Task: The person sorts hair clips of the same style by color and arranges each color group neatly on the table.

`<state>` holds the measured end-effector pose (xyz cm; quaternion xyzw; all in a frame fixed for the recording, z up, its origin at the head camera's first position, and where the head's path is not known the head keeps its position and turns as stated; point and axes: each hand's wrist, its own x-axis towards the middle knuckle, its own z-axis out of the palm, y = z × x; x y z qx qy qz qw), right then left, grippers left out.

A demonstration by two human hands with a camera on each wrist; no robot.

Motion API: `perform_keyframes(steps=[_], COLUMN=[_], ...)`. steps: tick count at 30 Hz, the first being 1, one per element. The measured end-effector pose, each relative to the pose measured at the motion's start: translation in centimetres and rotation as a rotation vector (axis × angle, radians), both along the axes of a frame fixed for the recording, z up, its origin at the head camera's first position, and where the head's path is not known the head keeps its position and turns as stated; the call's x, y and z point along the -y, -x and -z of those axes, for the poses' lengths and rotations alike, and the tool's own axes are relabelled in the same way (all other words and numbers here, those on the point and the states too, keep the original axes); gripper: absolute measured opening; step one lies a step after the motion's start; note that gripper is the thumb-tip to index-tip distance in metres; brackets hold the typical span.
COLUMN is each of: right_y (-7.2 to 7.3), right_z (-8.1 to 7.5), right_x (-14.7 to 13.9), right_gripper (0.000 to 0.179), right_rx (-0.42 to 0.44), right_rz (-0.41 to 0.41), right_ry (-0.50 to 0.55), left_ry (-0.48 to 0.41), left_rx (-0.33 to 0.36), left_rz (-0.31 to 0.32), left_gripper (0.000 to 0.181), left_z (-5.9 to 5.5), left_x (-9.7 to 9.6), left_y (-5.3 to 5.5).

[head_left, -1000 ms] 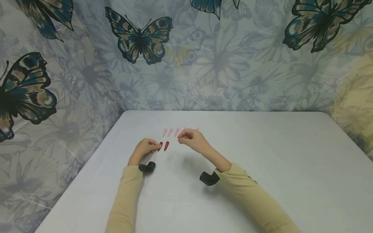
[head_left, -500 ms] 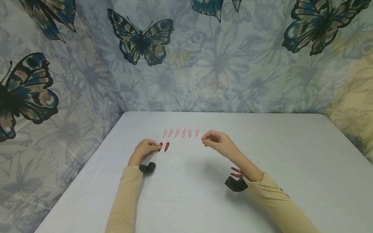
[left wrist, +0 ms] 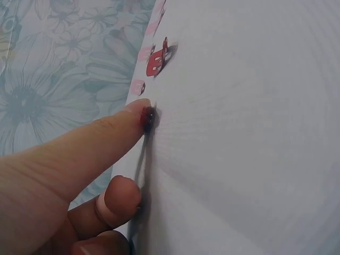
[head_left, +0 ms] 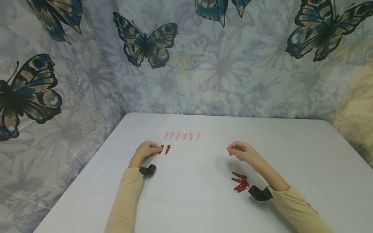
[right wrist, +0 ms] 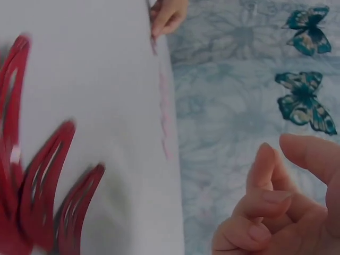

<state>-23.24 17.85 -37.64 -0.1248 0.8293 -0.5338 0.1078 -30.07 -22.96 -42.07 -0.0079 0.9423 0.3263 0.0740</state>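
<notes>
My left hand (head_left: 145, 149) rests at the table's left, one straight fingertip pressing on a red snap hair clip (left wrist: 146, 119). The fingertip partly covers that clip, while the other fingers sit below it, apart from it. Just right lies a second red hair clip (head_left: 167, 149), which shows its slotted face in the left wrist view. My right hand (head_left: 243, 151) is raised over the table with loosely bent fingers and nothing between them. Below it, several red hair clips (head_left: 240, 182) lie fanned out close to the right wrist.
Several pink hair clips (head_left: 185, 135) form a row beyond the two red ones. All lie on a white table (head_left: 186, 194), whose far edge meets a butterfly-patterned cloth (head_left: 221, 64). A black wrist camera mount (head_left: 260, 193) sits beside the pile of red clips.
My right hand has moved right and toward the near side, from the pink row to over the red pile, uncovering both. The left hand stays on its clip. The head view tilts slightly.
</notes>
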Motion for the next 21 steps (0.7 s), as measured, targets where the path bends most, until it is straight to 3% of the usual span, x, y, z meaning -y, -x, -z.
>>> perform_keyframes(steps=[4, 8, 14, 21], right_y=[-0.2, -0.1, 0.2, -0.4], right_z=[1.0, 1.8, 2.1, 1.9], right_x=[-1.3, -2.2, -3.0, -3.1], right_gripper=[0.032, 0.029, 0.019, 0.009], right_rx=[-0.014, 0.001, -0.052, -0.069], right_rz=[-0.001, -0.032, -0.155, -0.227], right_ry=[-0.116, -0.151, -0.24, -0.383], left_ry=[-0.003, 0.005, 0.003, -0.017], left_rx=[0.001, 0.001, 0.004, 0.008], left_rz=[0.002, -0.008, -0.015, -0.024], left_gripper=[0.025, 0.024, 0.025, 0.029], left_z=[0.2, 0.2, 0.3, 0.5], left_x=[-0.1, -0.1, 0.0, 0.2], left_y=[-0.1, -0.2, -0.2, 0.2])
